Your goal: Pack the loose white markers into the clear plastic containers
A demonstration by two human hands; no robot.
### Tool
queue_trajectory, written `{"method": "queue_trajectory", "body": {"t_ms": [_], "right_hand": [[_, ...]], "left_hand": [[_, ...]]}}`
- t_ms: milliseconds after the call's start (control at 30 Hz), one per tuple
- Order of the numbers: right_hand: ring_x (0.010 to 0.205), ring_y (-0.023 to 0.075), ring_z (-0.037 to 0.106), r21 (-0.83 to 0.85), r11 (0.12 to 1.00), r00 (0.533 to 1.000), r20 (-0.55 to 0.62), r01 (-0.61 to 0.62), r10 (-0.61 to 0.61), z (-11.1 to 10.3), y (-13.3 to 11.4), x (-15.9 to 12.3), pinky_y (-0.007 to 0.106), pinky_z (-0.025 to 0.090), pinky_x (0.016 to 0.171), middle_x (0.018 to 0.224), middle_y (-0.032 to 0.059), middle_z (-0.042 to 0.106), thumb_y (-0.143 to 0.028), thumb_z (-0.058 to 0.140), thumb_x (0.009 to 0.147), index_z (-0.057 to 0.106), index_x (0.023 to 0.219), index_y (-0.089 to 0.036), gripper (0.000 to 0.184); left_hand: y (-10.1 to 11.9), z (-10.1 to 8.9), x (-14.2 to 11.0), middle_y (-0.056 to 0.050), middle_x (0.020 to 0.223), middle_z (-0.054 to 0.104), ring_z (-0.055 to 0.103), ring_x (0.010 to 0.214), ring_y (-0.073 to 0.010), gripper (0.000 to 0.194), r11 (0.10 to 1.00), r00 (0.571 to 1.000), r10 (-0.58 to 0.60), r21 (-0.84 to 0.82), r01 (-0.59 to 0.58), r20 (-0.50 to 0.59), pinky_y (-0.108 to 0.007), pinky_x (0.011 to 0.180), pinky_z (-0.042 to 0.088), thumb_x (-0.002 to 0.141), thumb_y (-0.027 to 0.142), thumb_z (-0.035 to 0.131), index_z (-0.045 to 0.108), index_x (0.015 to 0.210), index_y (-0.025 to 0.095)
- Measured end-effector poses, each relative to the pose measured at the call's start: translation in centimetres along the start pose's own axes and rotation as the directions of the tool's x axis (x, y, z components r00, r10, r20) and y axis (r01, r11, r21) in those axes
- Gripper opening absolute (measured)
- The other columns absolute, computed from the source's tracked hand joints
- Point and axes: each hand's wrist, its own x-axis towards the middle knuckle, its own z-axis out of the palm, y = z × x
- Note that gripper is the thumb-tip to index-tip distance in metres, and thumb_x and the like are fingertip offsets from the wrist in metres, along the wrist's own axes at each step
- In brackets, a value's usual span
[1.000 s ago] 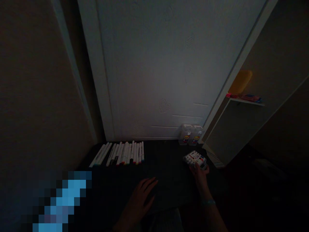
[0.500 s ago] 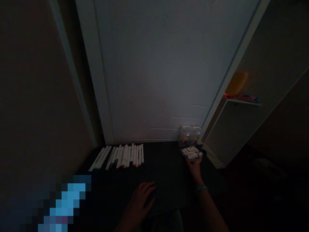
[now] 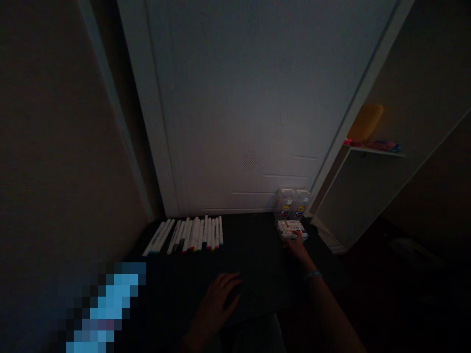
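My right hand (image 3: 297, 244) is at the near side of a block of white markers (image 3: 290, 228), some fingers over its top and the thumb side at its lower left edge. The block lies near the back right of a dark table. Behind it stand two clear plastic cases (image 3: 293, 203) with colourful labels. My left hand (image 3: 219, 299) rests at the table's front with fingers apart and nothing in it. Farther left lies a row of loose white markers (image 3: 195, 234) with coloured ends, out of reach of both hands.
A white door-like panel (image 3: 239, 113) rises behind the dark table (image 3: 250, 260). To the right, a shelf (image 3: 375, 150) bears a yellow object (image 3: 366, 122) and small colourful items. A blue pixelated patch covers the lower left. The scene is dim.
My right hand has shifted slightly on the marker block, and the block has turned a little, sitting squarer on the table. My left hand stays put. The view has shifted slightly.
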Motion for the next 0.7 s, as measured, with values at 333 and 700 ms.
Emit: {"method": "queue_trajectory", "body": {"t_ms": [333,700], "right_hand": [[0.116,0.032,0.054,-0.147,0.975,0.942,-0.266,0.169,-0.203,-1.8,-6.2,5.1,0.038,0.04,0.096,0.113,0.0191,0.063,-0.045,0.063,0.075,0.042,0.129,-0.009,0.068],[0.113,0.038,0.056,-0.055,0.99,0.926,-0.35,0.128,-0.139,1.8,-9.9,7.3,0.048,0.044,0.089,0.123,0.0293,0.053,-0.053,0.067,0.067,0.035,0.13,-0.007,0.084]], "left_hand": [[-0.1,-0.2,0.4,-0.002,0.129,0.058,0.051,0.12,-0.0223,0.029,0.995,0.999,-0.038,-0.088,0.038,0.003,-0.046,0.104,0.042,0.09,0.026,0.051,0.06,0.118,0.031],[-3.2,1.4,0.9,-0.003,0.11,0.069,0.064,0.102,-0.0227,0.023,0.993,0.995,0.055,-0.095,-0.062,-0.079,-0.038,0.089,0.055,0.082,0.023,0.058,0.068,0.102,0.032]]}}
